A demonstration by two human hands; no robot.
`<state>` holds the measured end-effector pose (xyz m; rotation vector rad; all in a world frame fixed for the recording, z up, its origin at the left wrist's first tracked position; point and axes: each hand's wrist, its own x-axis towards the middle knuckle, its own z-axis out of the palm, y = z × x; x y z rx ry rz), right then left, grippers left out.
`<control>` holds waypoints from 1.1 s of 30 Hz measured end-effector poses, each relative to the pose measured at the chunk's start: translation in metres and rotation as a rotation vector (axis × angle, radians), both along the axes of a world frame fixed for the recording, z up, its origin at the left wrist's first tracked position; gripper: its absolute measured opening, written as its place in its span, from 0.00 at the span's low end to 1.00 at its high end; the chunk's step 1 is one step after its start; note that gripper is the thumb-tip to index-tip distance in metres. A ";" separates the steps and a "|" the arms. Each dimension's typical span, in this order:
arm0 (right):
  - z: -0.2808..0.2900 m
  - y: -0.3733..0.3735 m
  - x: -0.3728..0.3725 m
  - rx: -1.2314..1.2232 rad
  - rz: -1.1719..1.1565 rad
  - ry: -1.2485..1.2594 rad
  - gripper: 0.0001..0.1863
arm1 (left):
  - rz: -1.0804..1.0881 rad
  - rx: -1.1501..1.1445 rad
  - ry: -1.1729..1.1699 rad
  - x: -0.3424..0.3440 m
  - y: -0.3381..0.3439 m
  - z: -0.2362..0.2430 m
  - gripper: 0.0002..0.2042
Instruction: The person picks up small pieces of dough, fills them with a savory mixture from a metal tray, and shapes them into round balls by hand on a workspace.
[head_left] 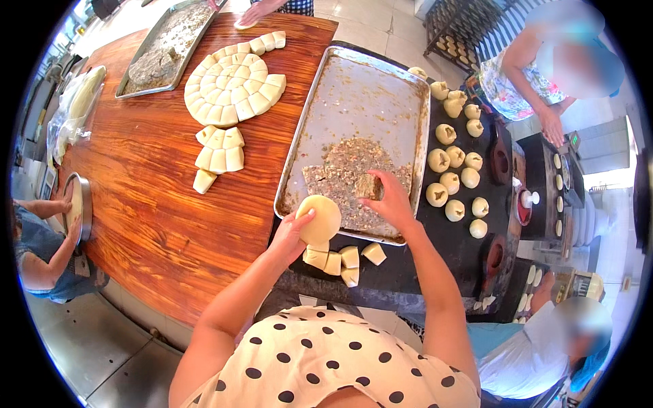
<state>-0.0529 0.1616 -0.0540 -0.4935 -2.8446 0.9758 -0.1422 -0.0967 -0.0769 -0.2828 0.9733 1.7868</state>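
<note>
"Two bare hands are at work; which one holds what?"

"The left hand (289,236) grips a flat, pale-yellow disc of dough (320,219) by its lower left edge, thumb lying on the face; the disc is tilted up over the near edge of a large, rectangular, silver metal tray (350,92)."

"And the right hand (390,205)?"

"It pinches a brown, crumbly, block-shaped chunk of filling (368,186) between thumb and fingers; the chunk is over the near half of the tray, at the greyish-brown, coarse spread of filling (343,211); whether it touches that spread, I cannot tell."

"What lies around them?"

"Just below the disc, a few small, pale-yellow, cut dough pieces (349,257) sit on a flat black worktop (408,262); right of the tray stand many round, cream-coloured dough balls (439,160), several with a ragged opening on top."

"Anything to the left?"

"A glossy, reddish-brown wooden table (136,183); on it lies a broad, rounded cluster of pale, wedge-like dough segments (231,85), with a smaller group nearer the person; farther off is a second metal tray (198,32), holding a similar greyish mixture (155,66)."
</note>
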 end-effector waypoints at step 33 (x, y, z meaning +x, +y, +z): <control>0.048 -0.103 0.089 -0.896 -0.874 0.974 0.20 | -0.043 0.182 0.142 0.124 0.109 0.084 0.16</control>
